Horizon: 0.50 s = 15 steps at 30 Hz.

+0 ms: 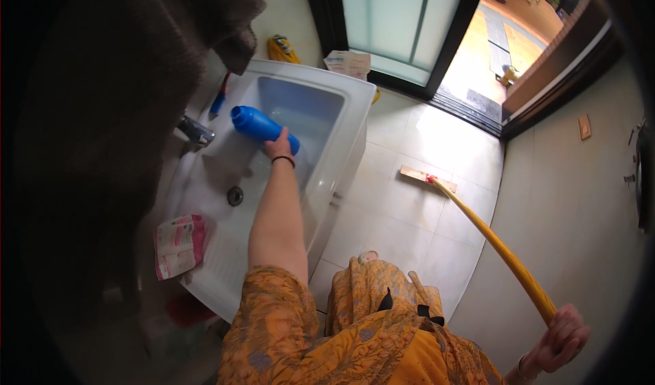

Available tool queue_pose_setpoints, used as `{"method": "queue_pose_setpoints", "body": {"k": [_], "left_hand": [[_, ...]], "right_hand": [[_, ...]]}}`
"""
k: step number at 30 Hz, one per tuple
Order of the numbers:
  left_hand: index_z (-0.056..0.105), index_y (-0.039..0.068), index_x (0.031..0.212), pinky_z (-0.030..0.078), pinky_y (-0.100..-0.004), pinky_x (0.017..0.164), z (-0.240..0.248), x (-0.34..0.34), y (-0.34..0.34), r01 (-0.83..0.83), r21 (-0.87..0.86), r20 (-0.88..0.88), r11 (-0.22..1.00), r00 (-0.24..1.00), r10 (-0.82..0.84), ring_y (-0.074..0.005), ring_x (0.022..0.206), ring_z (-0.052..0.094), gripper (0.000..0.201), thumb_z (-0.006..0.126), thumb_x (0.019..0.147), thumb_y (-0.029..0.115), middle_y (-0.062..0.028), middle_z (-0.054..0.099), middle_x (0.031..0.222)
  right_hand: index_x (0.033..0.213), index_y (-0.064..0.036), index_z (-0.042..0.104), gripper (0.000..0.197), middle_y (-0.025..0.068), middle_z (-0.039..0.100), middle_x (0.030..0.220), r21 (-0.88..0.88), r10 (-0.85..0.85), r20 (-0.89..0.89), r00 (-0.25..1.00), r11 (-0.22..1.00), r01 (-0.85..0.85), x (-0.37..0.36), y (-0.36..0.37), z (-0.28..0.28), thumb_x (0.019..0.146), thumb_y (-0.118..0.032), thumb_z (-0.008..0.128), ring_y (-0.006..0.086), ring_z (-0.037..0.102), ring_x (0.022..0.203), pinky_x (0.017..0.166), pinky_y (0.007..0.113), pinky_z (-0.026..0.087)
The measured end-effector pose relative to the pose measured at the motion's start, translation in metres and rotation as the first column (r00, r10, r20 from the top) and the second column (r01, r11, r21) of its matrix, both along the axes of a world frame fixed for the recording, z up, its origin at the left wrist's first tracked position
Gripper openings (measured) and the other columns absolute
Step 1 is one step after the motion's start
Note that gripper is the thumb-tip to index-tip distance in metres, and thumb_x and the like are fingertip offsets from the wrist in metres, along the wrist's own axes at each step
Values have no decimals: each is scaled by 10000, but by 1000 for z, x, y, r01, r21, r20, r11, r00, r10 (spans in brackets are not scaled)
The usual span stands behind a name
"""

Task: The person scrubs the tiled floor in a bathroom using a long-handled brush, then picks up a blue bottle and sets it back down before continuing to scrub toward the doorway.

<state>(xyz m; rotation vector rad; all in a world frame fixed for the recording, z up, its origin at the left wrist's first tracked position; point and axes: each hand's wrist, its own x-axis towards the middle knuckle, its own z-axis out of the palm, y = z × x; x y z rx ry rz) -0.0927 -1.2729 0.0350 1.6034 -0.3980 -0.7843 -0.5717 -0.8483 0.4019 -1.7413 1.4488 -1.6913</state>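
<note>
My left hand [278,146] is wrapped around the lower end of a blue plastic bottle [254,123], holding it tilted over the white sink [351,88]. The bottle's narrower mouth points up and left, toward the tap. At the lower right, my right hand [563,336] grips the top of the long yellow handle of a broom [491,235]. Its flat wooden head rests on the tiled floor, joined by a red socket; the underside is hidden.
A chrome tap [196,131] juts over the sink, above a drain [235,196]. A pink and white packet [180,246] lies on the rim. Dark cloth [157,50] hangs at the left. Beyond a frosted glass door [389,23], a doorway [488,64] leads outside.
</note>
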Motion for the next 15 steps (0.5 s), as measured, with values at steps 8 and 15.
{"method": "queue_pose_setpoints", "body": {"k": [8,15], "left_hand": [[536,42,1031,451,-319,801,116,12,81,289,-358,-40,888,945,-324,-165,808,561,307,672,763,-16,-33,580,901],[548,76,925,459,-314,792,249,-63,237,525,-422,114,739,840,-531,-142,778,547,160,617,810,-11,-25,559,819]], "right_hand": [[660,-168,354,301,-61,373,526,-21,119,30,992,993,-119,-4,3,-1,939,-237,444,65,314,437,536,236,308],[582,-152,344,410,-34,406,486,-79,168,99,981,984,-160,-46,29,-14,905,-287,558,87,360,377,417,231,322]]}}
